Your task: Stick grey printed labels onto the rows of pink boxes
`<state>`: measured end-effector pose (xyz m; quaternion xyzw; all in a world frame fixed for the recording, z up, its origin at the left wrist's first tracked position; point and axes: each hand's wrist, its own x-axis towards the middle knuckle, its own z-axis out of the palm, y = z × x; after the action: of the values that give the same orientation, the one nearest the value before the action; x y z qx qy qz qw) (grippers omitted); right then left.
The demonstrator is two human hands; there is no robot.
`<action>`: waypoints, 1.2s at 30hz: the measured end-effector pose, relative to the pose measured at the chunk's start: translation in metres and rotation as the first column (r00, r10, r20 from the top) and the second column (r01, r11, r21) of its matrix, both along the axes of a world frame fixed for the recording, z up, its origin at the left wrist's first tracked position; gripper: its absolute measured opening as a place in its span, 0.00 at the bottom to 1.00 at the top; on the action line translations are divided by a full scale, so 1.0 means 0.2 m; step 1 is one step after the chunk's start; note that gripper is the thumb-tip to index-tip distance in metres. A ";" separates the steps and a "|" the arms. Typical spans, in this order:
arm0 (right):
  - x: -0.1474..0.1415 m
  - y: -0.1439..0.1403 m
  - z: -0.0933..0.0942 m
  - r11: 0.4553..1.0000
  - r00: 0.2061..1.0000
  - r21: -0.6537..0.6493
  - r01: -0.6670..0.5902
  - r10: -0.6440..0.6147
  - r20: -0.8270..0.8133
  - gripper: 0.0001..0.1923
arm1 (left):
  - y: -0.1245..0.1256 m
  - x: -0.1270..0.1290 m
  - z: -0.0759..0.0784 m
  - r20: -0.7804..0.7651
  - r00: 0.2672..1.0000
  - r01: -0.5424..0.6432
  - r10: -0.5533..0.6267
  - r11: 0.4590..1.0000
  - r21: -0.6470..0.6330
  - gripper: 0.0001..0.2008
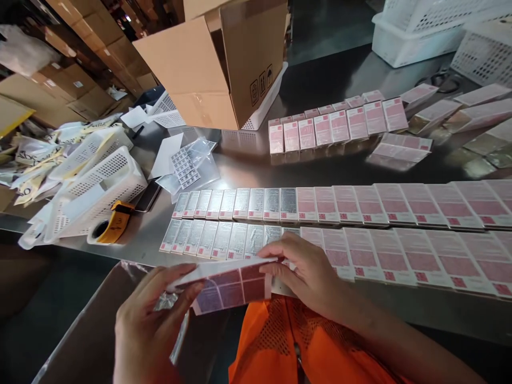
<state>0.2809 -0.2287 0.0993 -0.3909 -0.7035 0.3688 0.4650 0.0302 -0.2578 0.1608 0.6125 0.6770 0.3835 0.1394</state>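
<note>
We are holding a small pink carton between both hands, just off the near edge of the steel table; our left hand is gripping its left end with fingers curled narrowly around it, and our right hand is pinching its right end, fingertips closed on the top edge; beyond it two rows of flat cartons are lying side by side; a tape dispenser is sitting beside white baskets to the left; an open cardboard box is standing at the back.
</note>
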 end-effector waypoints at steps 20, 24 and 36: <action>0.14 -0.03 -0.20 0.915 0.903 0.052 0.401 -0.385 -0.191 0.08 | 0.06 0.23 -0.22 0.225 0.970 0.110 -0.089 0.991 -0.080 0.09; 0.11 -0.04 -0.23 0.879 0.871 0.104 0.465 -0.433 -0.233 0.15 | 0.05 0.26 -0.22 0.247 0.968 0.073 -0.051 0.994 -0.081 0.08; 0.06 -0.05 -0.18 0.749 0.819 0.332 0.573 -0.540 -0.195 0.21 | 0.02 0.36 -0.17 0.417 0.907 -0.025 0.064 0.995 -0.099 0.07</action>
<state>0.2936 -0.2394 0.0638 -0.4700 -0.5913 0.0880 0.6494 0.1024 -0.2529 0.1262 0.4932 0.6620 0.4779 0.3004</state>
